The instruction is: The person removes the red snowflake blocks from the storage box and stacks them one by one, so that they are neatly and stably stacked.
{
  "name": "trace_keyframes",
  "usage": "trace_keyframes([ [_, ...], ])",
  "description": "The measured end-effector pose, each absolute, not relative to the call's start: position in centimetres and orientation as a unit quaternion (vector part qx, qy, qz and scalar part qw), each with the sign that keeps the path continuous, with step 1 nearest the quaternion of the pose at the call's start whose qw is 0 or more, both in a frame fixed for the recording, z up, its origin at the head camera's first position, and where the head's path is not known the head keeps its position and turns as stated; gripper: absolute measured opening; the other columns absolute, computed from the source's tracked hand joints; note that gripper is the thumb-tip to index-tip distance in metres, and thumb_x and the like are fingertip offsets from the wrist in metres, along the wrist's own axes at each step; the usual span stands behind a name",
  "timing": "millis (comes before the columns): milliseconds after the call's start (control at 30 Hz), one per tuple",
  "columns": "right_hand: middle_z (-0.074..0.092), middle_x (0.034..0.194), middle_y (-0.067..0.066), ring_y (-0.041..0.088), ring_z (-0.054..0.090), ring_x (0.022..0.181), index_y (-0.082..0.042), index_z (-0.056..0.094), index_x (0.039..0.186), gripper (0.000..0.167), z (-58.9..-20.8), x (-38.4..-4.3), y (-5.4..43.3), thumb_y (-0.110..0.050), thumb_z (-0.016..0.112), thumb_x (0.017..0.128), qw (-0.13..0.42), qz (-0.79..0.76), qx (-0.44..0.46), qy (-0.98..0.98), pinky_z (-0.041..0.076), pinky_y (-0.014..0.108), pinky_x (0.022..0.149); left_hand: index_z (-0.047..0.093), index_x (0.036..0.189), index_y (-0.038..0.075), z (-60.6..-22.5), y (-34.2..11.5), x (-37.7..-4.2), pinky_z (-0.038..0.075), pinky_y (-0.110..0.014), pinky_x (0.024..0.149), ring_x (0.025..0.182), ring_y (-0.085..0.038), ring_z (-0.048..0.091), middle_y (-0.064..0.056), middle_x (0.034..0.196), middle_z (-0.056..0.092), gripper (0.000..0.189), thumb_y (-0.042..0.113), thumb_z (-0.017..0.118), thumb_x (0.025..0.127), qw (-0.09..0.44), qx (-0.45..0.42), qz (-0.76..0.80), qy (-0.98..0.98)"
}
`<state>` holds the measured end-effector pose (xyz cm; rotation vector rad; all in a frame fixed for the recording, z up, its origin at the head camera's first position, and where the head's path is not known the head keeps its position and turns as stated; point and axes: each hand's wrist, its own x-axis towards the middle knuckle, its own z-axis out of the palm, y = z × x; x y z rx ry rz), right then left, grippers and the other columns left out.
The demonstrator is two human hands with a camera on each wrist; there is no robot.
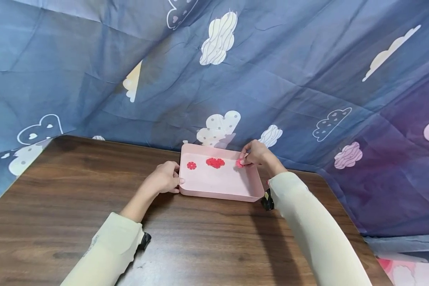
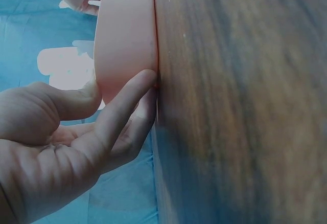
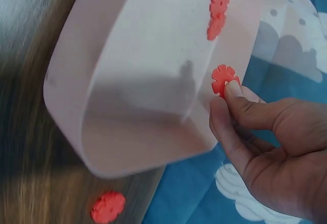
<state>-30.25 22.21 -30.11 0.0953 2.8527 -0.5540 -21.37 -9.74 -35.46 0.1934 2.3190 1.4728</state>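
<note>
A shallow pink tray (image 1: 214, 185) lies on the table near the backdrop. My left hand (image 1: 163, 177) holds its left end, the thumb at the rim and the fingers against the outer wall, as the left wrist view shows. Above the tray's right part, my right hand (image 1: 254, 153) pinches a red flower-shaped plastic disc (image 3: 223, 77) between thumb and fingers. Inside the tray, a cluster of similar red discs (image 1: 215, 162) sits near the back wall. A single red disc (image 1: 191, 165) is at the tray's left.
Outside the tray's right end, more red flower-shaped plastic (image 3: 108, 207) lies on the brown wooden table (image 1: 200, 234); the right sleeve mostly hides it in the head view. A blue curtain with cloud prints (image 1: 164, 99) hangs close behind the table's back edge.
</note>
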Motion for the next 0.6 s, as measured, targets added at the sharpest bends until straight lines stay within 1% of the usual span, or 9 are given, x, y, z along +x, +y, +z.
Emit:
trace_keyframes([
  [133, 0.072, 0.069, 0.003, 0.012, 0.076, 0.064, 0.002, 0.074, 0.097, 0.011, -29.4, -29.7, 23.3, 0.001, 0.083, 0.091, 0.133, -0.22, 0.038, 0.966, 0.069, 0.025, 0.064, 0.05, 0.143, -0.015, -35.6, -9.8, -21.3, 0.072, -0.031, 0.076, 0.082, -0.021, 0.07, -0.025, 0.113, 0.061, 0.043, -0.005, 0.063, 0.103, 0.192, 0.074, 0.526, 0.825],
  [200, 0.071, 0.067, 0.002, 0.011, 0.076, 0.062, 0.004, 0.073, 0.098, 0.011, -29.1, -29.4, 23.9, 0.001, 0.081, 0.092, 0.138, -0.231, 0.041, 0.962, 0.07, 0.027, 0.067, 0.049, 0.144, -0.016, -35.6, -9.9, -21.3, 0.072, -0.032, 0.077, 0.084, -0.021, 0.07, -0.026, 0.115, 0.061, 0.044, -0.005, 0.063, 0.103, 0.193, 0.077, 0.527, 0.824],
  [367, 0.069, 0.066, -0.001, 0.006, 0.072, 0.057, 0.005, 0.073, 0.097, 0.008, -28.3, -28.7, 25.5, 0.003, 0.08, 0.093, 0.141, -0.254, 0.056, 0.955, 0.07, 0.026, 0.066, 0.047, 0.146, -0.016, -35.5, -9.8, -21.3, 0.072, -0.032, 0.077, 0.085, -0.021, 0.07, -0.027, 0.116, 0.061, 0.046, -0.005, 0.062, 0.104, 0.197, 0.078, 0.53, 0.821],
  [533, 0.072, 0.07, 0.002, 0.008, 0.071, 0.061, 0.013, 0.07, 0.104, 0.013, -27.6, -27.8, 27.1, 0.008, 0.076, 0.093, 0.158, -0.299, 0.06, 0.939, 0.07, 0.025, 0.065, 0.047, 0.146, -0.017, -35.3, -9.8, -21.2, 0.072, -0.032, 0.078, 0.083, -0.02, 0.069, -0.024, 0.112, 0.06, 0.046, -0.007, 0.061, 0.104, 0.199, 0.08, 0.531, 0.82],
  [600, 0.071, 0.072, 0.003, 0.009, 0.071, 0.062, 0.014, 0.07, 0.105, 0.013, -27.5, -27.4, 27.7, 0.01, 0.074, 0.094, 0.161, -0.309, 0.065, 0.935, 0.07, 0.026, 0.066, 0.047, 0.146, -0.017, -35.3, -9.9, -21.1, 0.072, -0.033, 0.078, 0.083, -0.02, 0.069, -0.024, 0.111, 0.06, 0.046, -0.007, 0.062, 0.103, 0.199, 0.08, 0.531, 0.82],
])
